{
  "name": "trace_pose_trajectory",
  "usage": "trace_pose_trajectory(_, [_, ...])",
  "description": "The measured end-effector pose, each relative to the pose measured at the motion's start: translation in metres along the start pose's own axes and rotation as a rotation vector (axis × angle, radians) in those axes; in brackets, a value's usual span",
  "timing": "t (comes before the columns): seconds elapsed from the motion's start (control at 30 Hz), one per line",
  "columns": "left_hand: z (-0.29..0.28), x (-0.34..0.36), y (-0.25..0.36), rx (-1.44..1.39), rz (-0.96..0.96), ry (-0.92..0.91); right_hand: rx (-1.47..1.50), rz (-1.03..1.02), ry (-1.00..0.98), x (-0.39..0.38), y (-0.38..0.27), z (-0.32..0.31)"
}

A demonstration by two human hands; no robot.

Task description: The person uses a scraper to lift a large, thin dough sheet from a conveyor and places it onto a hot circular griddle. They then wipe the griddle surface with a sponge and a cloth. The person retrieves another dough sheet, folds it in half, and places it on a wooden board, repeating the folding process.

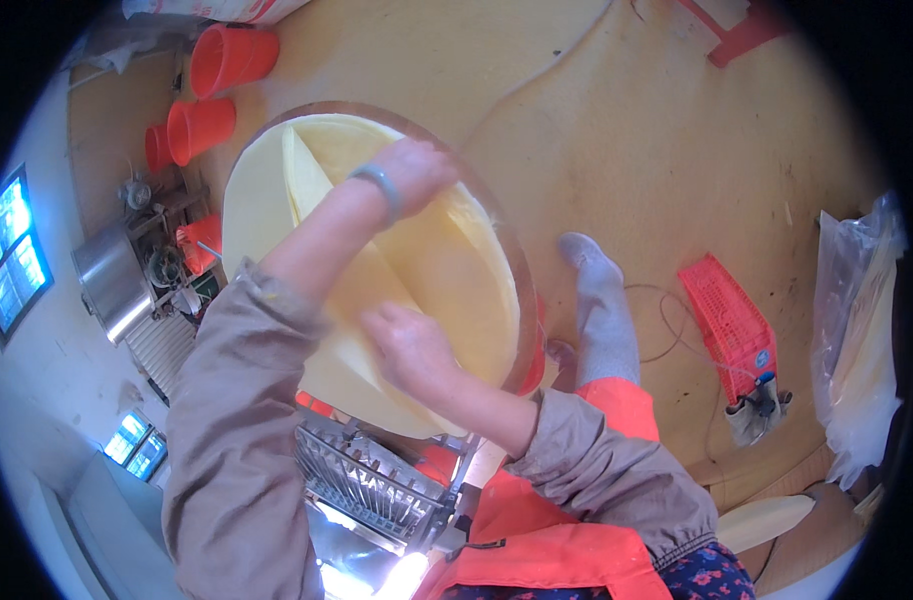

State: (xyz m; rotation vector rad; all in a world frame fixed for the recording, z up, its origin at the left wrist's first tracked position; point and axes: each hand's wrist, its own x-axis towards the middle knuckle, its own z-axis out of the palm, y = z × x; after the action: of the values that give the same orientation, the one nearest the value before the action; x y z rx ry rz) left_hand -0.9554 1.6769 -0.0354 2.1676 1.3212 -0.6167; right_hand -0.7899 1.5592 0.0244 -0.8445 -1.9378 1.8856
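Observation:
A pile of large, round, pale yellow sheets (252, 215) lies on a round brown board (522, 290). The upper sheet (377, 285) is lifted into a long fold running from the far left toward the middle. My left hand (414, 175), with a pale bracelet at its wrist, reaches across to the far right of the pile; its fingers curl closed at the sheet, their tips hidden. Nearer the middle, my right hand (412, 345) is closed on the folded sheet, its fingertips slightly smeared by motion.
Orange buckets (232, 60) line the far left. A red plastic crate (727, 315) rests on the floor to the right, near clear plastic wrapping (862, 330). Below the board stands a metal rack-like machine (367, 475). A leg in grey (605, 310) shows beside the board.

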Motion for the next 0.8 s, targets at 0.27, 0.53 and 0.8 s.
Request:
trace_pose_trajectory(0.27, [-0.016,-0.042,0.003,-0.054,0.042,-0.050,-0.053,-0.011,0.068,0.002,0.008,0.001])
trace_pose_trajectory(0.53, [-0.022,-0.089,0.008,-0.062,-0.031,-0.040,-0.013,0.001,0.095,-0.006,0.013,-0.010])
trace_pose_trajectory(0.8, [-0.030,-0.109,0.012,-0.141,-0.031,0.031,-0.372,0.287,0.358,0.009,0.096,-0.058])
